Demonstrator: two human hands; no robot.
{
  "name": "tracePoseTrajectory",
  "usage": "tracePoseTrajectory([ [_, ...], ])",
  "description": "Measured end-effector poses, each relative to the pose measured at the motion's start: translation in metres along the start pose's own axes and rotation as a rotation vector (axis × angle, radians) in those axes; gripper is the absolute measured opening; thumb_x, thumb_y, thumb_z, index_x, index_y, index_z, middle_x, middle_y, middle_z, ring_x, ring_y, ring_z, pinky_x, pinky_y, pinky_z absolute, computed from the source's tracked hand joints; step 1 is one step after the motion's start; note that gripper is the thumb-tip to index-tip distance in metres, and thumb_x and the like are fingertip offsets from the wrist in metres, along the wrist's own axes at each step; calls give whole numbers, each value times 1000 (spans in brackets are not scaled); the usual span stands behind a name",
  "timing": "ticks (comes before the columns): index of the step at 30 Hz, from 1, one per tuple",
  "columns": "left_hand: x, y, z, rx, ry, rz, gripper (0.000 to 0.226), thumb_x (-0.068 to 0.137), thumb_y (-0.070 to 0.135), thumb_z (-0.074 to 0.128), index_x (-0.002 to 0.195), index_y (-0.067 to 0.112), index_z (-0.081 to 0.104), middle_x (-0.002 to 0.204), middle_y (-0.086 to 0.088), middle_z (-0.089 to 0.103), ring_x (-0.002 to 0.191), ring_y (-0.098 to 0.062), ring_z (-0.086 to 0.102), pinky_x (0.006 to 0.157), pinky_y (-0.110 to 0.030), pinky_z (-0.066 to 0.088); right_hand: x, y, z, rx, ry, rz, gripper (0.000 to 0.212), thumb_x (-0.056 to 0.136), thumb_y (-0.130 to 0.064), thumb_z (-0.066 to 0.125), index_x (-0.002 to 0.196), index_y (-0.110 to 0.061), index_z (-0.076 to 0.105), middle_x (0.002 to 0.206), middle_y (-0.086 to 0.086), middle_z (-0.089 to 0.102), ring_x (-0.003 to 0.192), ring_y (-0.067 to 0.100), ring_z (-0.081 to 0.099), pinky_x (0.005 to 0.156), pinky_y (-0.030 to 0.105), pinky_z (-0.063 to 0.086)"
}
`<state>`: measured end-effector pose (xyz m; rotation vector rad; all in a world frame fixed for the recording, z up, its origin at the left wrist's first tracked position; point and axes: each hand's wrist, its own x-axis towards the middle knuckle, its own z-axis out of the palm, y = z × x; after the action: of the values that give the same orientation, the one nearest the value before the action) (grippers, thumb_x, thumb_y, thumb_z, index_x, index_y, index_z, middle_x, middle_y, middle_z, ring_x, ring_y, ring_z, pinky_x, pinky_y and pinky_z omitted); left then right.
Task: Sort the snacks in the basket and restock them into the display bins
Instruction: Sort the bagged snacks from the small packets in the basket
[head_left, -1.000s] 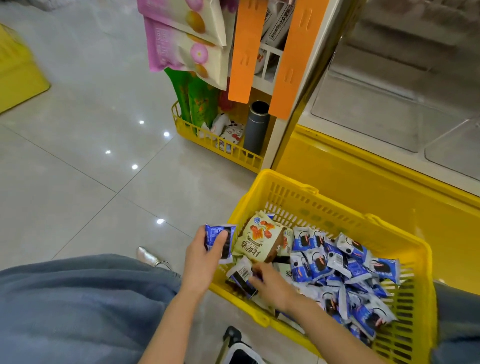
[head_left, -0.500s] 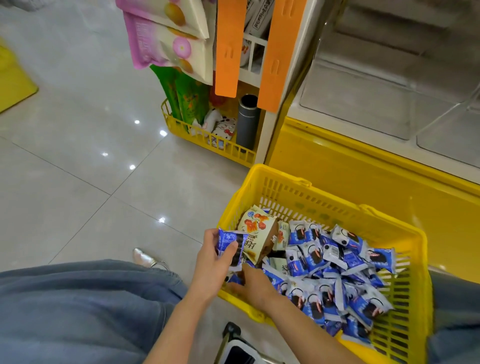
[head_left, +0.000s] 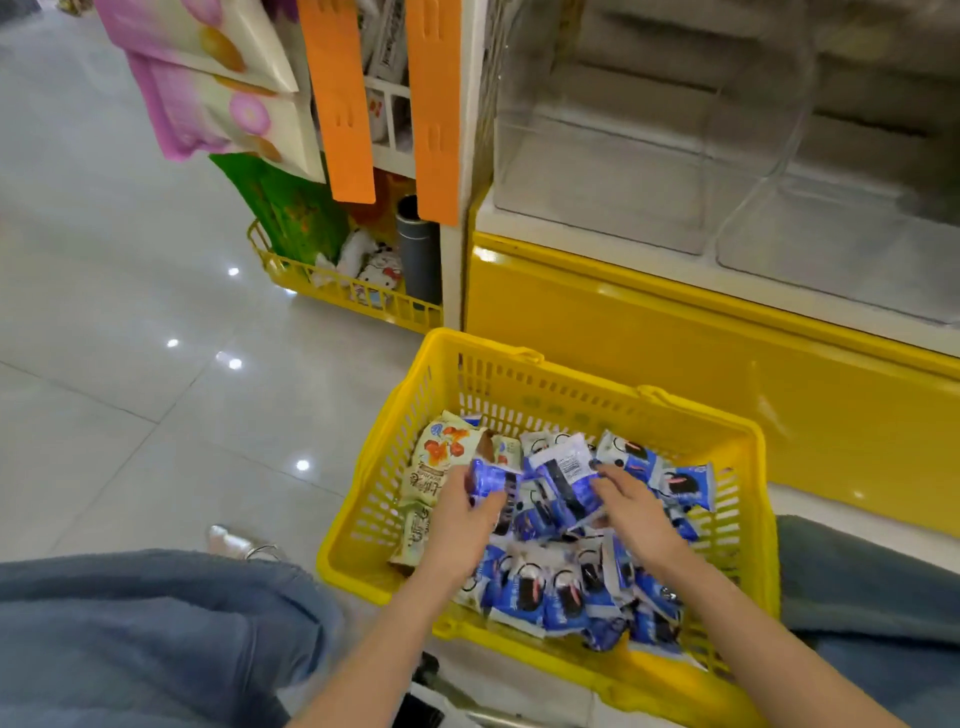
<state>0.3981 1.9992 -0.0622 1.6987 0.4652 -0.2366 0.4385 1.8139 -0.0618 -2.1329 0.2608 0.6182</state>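
- Snacks (head_left: 550, 592) lay heaped in a yellow basket (head_left: 519, 384) that stood on the tiled floor (head_left: 130, 395). Most were small blue-and-white packets, piled toward the near and right sides.
- Cream packets (head_left: 431, 467) with orange print lay along the basket's left wall, beside the blue heap.
- The left hand (head_left: 457, 525) was over the left part of the basket, with fingers and thumb curled round a blue packet (head_left: 488, 480) held just above the heap.
- The right hand (head_left: 631, 514) was near the middle of the basket, pinching a labelled packet (head_left: 563, 475). That packet was blue too, with its white printed label facing up. The two held packets were just beside each other.
- Display bins (head_left: 675, 171) of clear plastic sat on the shelf beyond the basket, above a yellow cabinet front (head_left: 649, 353).
- A small basket (head_left: 358, 299), also yellow, stood at the foot of the rack left of the cabinet. It held green bags (head_left: 296, 213), a white plush toy (head_left: 382, 273) and an upright grey tube (head_left: 418, 254).
- Orange strips (head_left: 337, 104) hung down the rack, with pink bags (head_left: 208, 104) hanging to their left.
- The person's jeans (head_left: 130, 639) showed on both sides of the basket at the near edge.
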Motion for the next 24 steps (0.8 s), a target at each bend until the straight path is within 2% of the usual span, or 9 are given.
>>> tracePoseTrajectory([
  [3, 6, 3, 59, 186, -222, -47, 43, 93, 20, 53, 133, 15, 36, 115, 8, 49, 96, -1, 52, 73, -9, 39, 0, 24, -39, -102, 167, 31, 39, 100, -25, 40, 133, -5, 44, 76, 3, 57, 76, 24, 59, 84, 46, 50],
  [5, 7, 0, 89, 293, -345, -63, 51, 94, 21, 53, 139, 14, 30, 136, -4, 43, 111, -13, 50, 83, -20, 40, -2, 41, -56, -131, 217, 82, 40, 99, -22, 42, 134, -1, 44, 92, 13, 63, 85, 26, 58, 88, 47, 49],
  [7, 8, -3, 104, 342, -427, -74, 47, 94, 18, 52, 136, 14, 31, 139, -7, 41, 103, -12, 52, 81, -25, 40, -6, 56, -66, -144, 238, 146, 40, 98, -20, 46, 133, -1, 44, 124, 19, 58, 104, 29, 57, 90, 35, 46],
  [10, 9, -4, 104, 374, -456, -49, 42, 94, 16, 51, 134, 13, 37, 139, -6, 43, 117, -17, 48, 93, -27, 39, -10, 65, -69, -328, 261, 132, 38, 97, -14, 45, 133, 0, 42, 134, 19, 49, 121, 31, 47, 93, 32, 38],
  [15, 7, 9, 33, 446, -126, 291, 29, 93, 20, 49, 122, 26, 49, 119, 14, 48, 98, 3, 49, 86, -16, 42, -21, 28, -34, -392, 364, -248, 36, 96, -11, 44, 133, -10, 42, 130, 5, 42, 109, 17, 49, 95, 27, 39],
  [18, 9, 4, -37, 537, 243, 441, 25, 92, 17, 49, 116, 20, 51, 111, 7, 49, 101, -4, 46, 87, -22, 39, -24, 6, 9, -361, 135, -357, 32, 98, -19, 43, 130, -18, 46, 130, -1, 47, 94, 13, 58, 80, 22, 46],
  [21, 17, -20, -93, 670, 421, 318, 32, 90, 8, 53, 122, 5, 51, 115, -15, 52, 107, -30, 48, 91, -40, 39, -16, -1, 58, -401, -130, -354, 35, 99, -20, 42, 134, -17, 42, 130, 6, 49, 79, 7, 54, 65, 13, 40],
  [22, 18, -28, -103, 647, 392, 241, 30, 91, 8, 51, 121, 3, 51, 114, -18, 53, 108, -34, 49, 92, -43, 40, -13, -2, 73, -408, -199, -329, 39, 99, -20, 43, 137, -16, 38, 134, 9, 47, 83, 10, 55, 67, 12, 42],
  [24, 17, -42, -109, 502, 270, 121, 18, 97, 14, 42, 109, 8, 54, 100, -12, 59, 98, -34, 56, 79, -37, 43, -6, 0, 99, -418, -297, -258, 47, 98, -22, 45, 142, -11, 29, 144, 10, 37, 119, 22, 49, 95, 25, 41],
])
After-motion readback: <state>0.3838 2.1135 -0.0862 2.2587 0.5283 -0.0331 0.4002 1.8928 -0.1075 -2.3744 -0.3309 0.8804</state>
